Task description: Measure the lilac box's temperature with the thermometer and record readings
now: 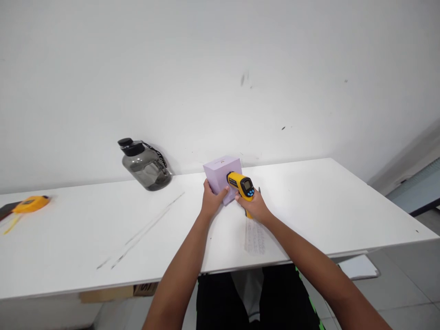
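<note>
My left hand (213,200) is closed around the lower left part of a pale purple box (220,170), which is tilted above the white table near the wall. In my right hand (256,205) is a yellow and black infrared thermometer (238,180), gripped by its handle. Its nose points at the box's front face, very close to it; I cannot tell if they touch. The small screen and blue buttons face me. Below the handle, a sheet of paper with handwriting (255,238) lies on the table. A dark pointed thing shows just behind my right hand.
On the white table (137,247), a grey see-through water bottle (146,169) with a black lid stands by the wall at left. A yellow and black tool (30,204) lies at the far left. A cardboard box (110,293) and a white flat object (358,266) are below the table.
</note>
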`<move>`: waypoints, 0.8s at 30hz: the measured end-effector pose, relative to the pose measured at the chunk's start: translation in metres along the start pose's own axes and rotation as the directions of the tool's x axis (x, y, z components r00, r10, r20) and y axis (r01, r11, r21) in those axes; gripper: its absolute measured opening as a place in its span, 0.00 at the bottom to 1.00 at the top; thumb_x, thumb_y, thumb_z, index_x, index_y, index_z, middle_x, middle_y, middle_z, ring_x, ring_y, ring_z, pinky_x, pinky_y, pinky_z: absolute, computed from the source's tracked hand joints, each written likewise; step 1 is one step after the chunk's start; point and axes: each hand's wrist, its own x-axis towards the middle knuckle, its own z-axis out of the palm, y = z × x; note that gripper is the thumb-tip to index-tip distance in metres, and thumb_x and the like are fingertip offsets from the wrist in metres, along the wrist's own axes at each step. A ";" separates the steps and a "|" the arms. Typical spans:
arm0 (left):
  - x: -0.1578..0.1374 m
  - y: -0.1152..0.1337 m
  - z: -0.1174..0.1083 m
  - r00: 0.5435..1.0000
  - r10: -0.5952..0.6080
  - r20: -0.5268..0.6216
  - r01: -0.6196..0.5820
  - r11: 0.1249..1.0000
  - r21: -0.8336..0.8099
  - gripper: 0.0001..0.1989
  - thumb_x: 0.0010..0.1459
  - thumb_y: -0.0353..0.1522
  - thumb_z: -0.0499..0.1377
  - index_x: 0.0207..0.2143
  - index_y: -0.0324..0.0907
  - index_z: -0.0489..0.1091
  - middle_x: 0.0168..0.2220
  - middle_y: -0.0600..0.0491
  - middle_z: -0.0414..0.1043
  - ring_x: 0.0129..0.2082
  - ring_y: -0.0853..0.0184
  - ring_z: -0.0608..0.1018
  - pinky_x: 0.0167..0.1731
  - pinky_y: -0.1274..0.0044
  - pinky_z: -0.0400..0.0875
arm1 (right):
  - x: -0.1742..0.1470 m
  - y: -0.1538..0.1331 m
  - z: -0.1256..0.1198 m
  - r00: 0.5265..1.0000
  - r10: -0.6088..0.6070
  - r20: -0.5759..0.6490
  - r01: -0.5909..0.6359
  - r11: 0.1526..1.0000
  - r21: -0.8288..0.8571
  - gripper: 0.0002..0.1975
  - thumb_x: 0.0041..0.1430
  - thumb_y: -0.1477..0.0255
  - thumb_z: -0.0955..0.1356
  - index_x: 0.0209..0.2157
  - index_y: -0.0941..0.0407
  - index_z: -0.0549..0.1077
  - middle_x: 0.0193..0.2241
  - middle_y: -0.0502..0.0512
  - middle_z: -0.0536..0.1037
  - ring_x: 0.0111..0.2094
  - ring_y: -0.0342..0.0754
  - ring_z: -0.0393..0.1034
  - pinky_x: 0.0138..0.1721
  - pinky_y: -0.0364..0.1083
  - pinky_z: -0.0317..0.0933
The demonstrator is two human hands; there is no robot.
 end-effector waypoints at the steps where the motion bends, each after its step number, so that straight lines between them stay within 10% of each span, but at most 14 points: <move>1: 0.000 0.001 0.000 1.000 -0.001 -0.004 0.001 1.000 -0.006 0.46 0.47 0.47 0.75 0.61 0.45 0.58 0.63 0.38 0.71 0.61 0.50 0.77 0.59 0.58 0.75 | 0.000 0.001 0.000 1.000 -0.004 -0.007 0.004 1.000 0.004 0.24 0.47 0.54 0.79 0.40 0.55 0.78 0.35 0.57 0.83 0.38 0.55 0.78 0.41 0.54 0.72; 13: 0.000 0.010 -0.002 0.977 0.044 -0.210 0.013 0.965 0.262 0.46 0.44 0.48 0.76 0.60 0.48 0.60 0.61 0.42 0.70 0.63 0.48 0.74 0.61 0.58 0.70 | -0.002 -0.005 0.000 0.943 -0.225 -0.244 0.145 0.941 -0.306 0.20 0.57 0.54 0.71 0.45 0.53 0.75 0.37 0.55 0.77 0.40 0.56 0.72 0.46 0.55 0.69; 24: -0.001 0.019 -0.003 0.963 0.025 -0.268 0.064 0.946 0.317 0.46 0.44 0.48 0.75 0.60 0.48 0.58 0.62 0.42 0.68 0.64 0.49 0.72 0.62 0.58 0.68 | -0.001 -0.004 -0.001 0.943 -0.180 -0.279 0.089 0.947 -0.309 0.24 0.59 0.52 0.70 0.50 0.53 0.75 0.39 0.56 0.77 0.42 0.57 0.72 0.47 0.56 0.69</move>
